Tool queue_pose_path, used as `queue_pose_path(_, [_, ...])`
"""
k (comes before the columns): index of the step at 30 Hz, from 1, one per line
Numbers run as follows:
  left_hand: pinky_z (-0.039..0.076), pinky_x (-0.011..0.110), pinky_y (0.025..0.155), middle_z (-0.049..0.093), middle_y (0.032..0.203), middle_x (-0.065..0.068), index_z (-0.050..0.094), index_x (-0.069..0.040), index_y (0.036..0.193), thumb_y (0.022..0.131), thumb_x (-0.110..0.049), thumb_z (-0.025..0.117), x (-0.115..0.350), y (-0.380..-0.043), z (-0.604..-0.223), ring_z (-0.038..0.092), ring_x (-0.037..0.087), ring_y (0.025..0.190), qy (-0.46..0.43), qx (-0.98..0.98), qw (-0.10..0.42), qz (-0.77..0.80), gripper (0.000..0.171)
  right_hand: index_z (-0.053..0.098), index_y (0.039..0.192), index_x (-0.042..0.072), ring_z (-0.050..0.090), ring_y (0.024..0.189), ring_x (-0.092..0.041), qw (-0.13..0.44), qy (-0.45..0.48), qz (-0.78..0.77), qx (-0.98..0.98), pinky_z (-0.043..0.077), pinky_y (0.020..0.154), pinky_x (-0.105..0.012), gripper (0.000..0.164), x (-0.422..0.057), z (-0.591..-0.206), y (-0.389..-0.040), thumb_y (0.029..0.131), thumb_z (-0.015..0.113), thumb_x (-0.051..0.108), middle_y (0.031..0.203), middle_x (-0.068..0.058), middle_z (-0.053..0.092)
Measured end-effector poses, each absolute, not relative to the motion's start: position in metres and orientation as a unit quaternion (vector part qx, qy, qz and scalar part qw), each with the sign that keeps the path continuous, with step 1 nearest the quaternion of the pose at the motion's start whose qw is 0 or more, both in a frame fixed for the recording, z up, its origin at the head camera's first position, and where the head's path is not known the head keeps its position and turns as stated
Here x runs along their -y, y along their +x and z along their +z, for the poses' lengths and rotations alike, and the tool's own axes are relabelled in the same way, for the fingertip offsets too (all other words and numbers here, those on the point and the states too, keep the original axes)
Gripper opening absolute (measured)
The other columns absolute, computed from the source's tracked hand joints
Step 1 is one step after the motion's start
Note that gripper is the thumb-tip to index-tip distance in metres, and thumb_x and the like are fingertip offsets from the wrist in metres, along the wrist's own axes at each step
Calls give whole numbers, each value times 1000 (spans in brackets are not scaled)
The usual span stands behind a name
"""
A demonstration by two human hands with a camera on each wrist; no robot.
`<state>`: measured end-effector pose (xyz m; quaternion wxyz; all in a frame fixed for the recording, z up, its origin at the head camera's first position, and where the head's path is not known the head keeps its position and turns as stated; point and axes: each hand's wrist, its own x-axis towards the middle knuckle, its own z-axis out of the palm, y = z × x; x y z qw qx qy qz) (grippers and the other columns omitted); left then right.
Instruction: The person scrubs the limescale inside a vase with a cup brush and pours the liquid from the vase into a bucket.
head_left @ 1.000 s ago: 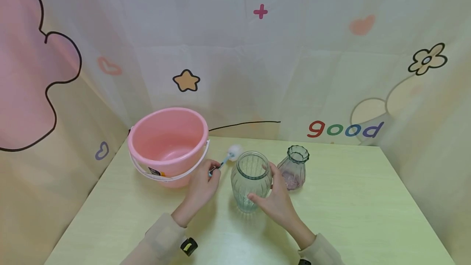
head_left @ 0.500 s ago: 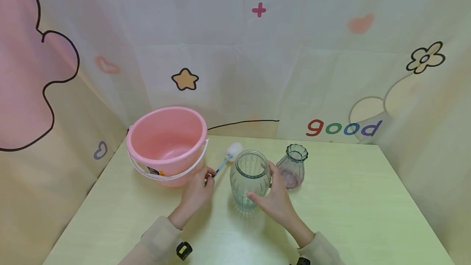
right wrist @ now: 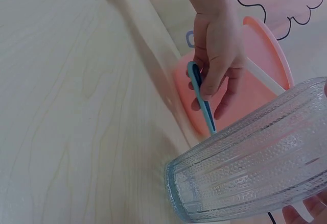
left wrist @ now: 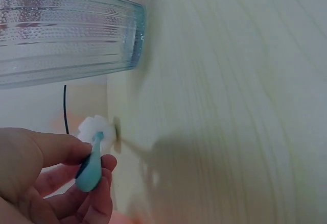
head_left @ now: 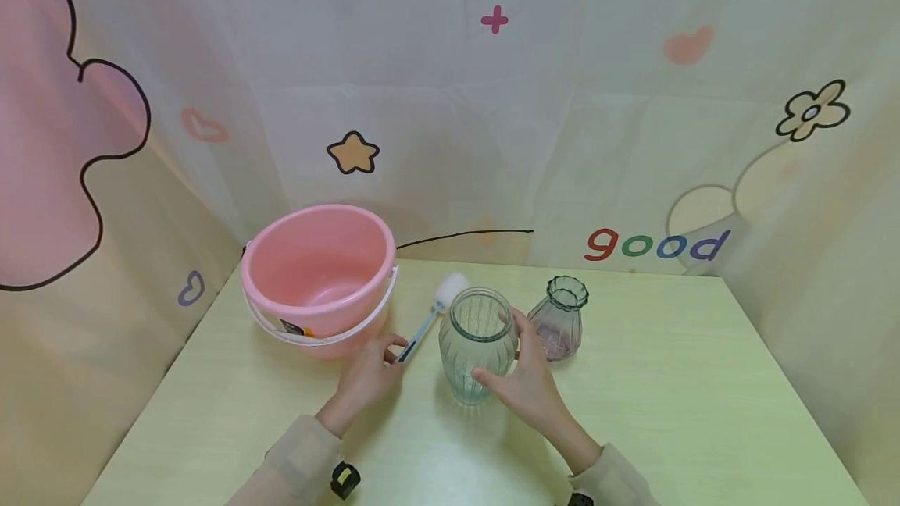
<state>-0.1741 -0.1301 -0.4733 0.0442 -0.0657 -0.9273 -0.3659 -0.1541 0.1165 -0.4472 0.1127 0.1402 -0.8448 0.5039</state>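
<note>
A clear greenish ribbed glass vase stands upright on the table. My right hand grips its right side, thumb in front and fingers behind. To the left, my left hand pinches the blue handle of a sponge bottle brush between thumb and fingers. The brush slants away from me, its white sponge head behind the vase and low over the tabletop. From the left wrist, the rounded handle end points at the camera. In the right wrist view the vase hides the brush's far part.
A pink bucket with a white handle stands at the back left, close to my left hand. Behind and right of my right hand is a smaller grey-purple glass vase with a wavy rim. A patterned curtain hangs behind the table.
My left hand has moved left and toward me, bringing the handle end with it, while the sponge head stays behind the vase. The right hand and the vase hold still.
</note>
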Motion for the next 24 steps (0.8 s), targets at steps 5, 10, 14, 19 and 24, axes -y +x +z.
queue_pose_path(5, [43,31,59,56,68,-4,62,-6,97,69,-4,63,132,-176,-478,51,12,65,-62,938,19,-341,28,24,138,17,37,113,-18,116,141,500,847,42,83,-43,94,-116,-448,-154,63,81,29,133,-9,38])
queue_pose_path(10, [41,29,55,54,66,-5,62,-8,88,68,-5,65,133,-178,-480,49,11,62,-79,948,11,-307,20,24,138,18,37,112,-18,116,137,499,848,42,82,-43,94,-116,-449,-153,64,80,28,132,-9,38])
queue_pose_path(14, [39,29,52,51,65,-6,61,-9,85,66,-4,65,132,-177,-481,45,11,59,-84,952,6,-293,20,24,137,18,36,112,-17,116,137,501,847,42,82,-42,93,-116,-449,-153,63,81,27,131,-4,39])
queue_pose_path(19, [36,30,51,49,65,-6,60,-10,85,64,-4,63,133,-178,-487,44,13,60,-82,955,-3,-285,22,25,137,19,36,112,-16,118,140,504,844,42,82,-42,94,-116,-449,-154,62,81,27,131,-2,39])
queue_pose_path(24, [36,30,52,48,64,-7,60,-10,83,63,-4,63,134,-179,-493,44,13,61,-86,956,5,-282,22,24,137,18,36,113,-17,116,137,503,846,42,83,-43,94,-117,-450,-155,63,81,28,132,-3,38])
